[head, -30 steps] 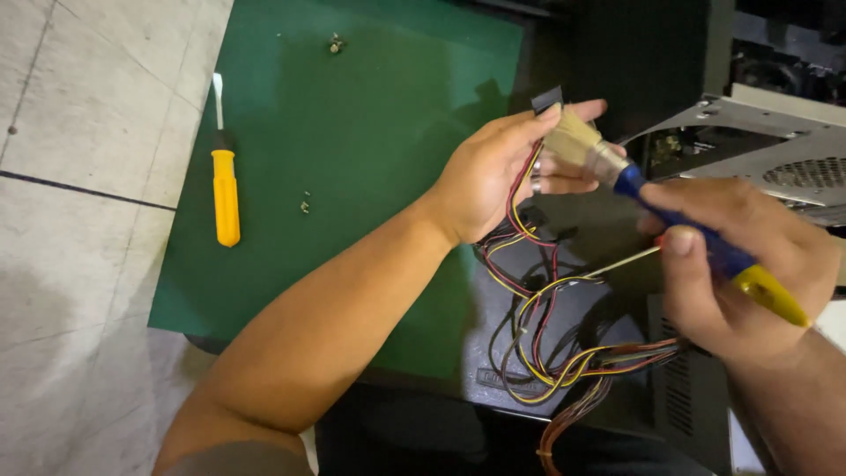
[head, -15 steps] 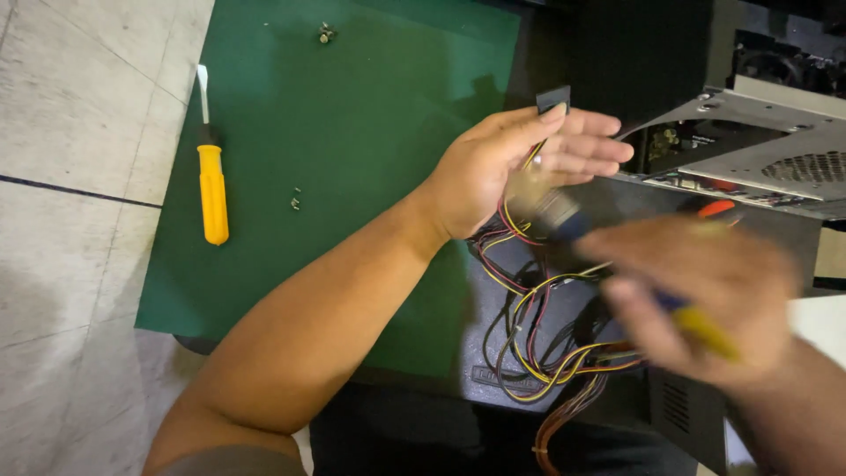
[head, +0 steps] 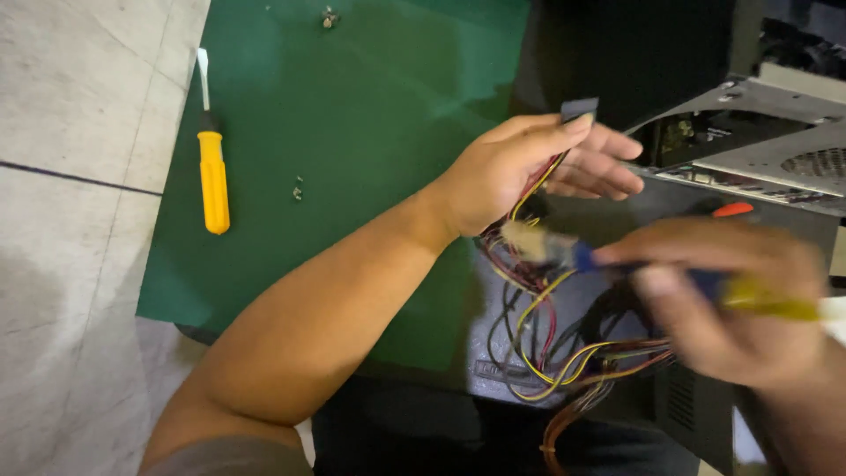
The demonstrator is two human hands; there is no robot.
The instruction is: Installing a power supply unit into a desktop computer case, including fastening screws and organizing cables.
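My left hand [head: 520, 167] grips a bundle of coloured wires [head: 546, 326] near a small black connector [head: 579, 108] that sticks up by my fingertips. The wires loop down over a grey power supply box [head: 582, 317]. My right hand [head: 731, 300], blurred by motion, is closed on a small brush [head: 617, 260] with a blue and yellow handle; its pale bristles [head: 526, 240] point left and lie against the wires just below my left palm.
A yellow-handled screwdriver [head: 211, 167] lies at the left edge of the green mat [head: 352, 132]. Small screws [head: 298, 189] and another screw cluster [head: 330, 16] rest on the mat. A metal computer chassis [head: 775, 141] stands at the upper right. Tiled floor [head: 79, 176] lies to the left.
My right hand has dropped with the brush from beside my left fingers to below my left palm. My left fingers have opened out somewhat while keeping the wires.
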